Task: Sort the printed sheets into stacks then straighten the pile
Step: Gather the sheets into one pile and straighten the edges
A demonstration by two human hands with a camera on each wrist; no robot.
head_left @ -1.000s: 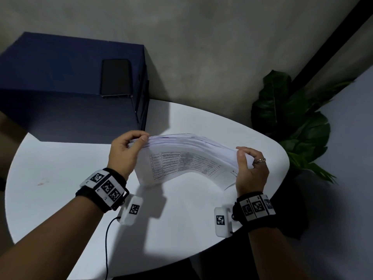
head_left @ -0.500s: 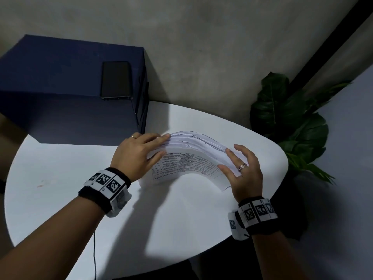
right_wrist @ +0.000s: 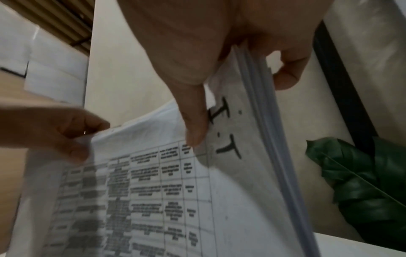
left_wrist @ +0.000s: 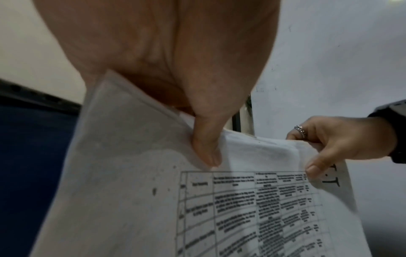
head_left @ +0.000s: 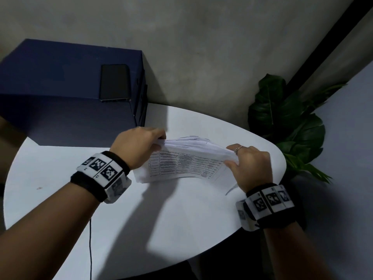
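Note:
A thick stack of printed sheets (head_left: pixel 185 162) stands on its long edge on the white round table (head_left: pixel 141 223), bowed, with a printed table on the near face. My left hand (head_left: pixel 159 142) grips its upper left corner, thumb on the near face and fingers behind. My right hand (head_left: pixel 232 156), with a ring on it, pinches the upper right corner the same way. The left wrist view shows the left thumb (left_wrist: pixel 206 149) pressed on the front sheet (left_wrist: pixel 131 200). In the right wrist view the stack's edge (right_wrist: pixel 263 121) sits between the right thumb (right_wrist: pixel 195 127) and fingers.
A large navy box (head_left: pixel 60 98) with a black phone (head_left: pixel 115 82) on top stands at the table's back left. A green leafy plant (head_left: pixel 286 122) stands beyond the right edge. A thin black cable (head_left: pixel 90 249) hangs below my left wrist.
Half a second ago both hands lay with straight fingers over the top of the stack. Now their fingers are curled round its upper corners, gripping it as they did a second ago.

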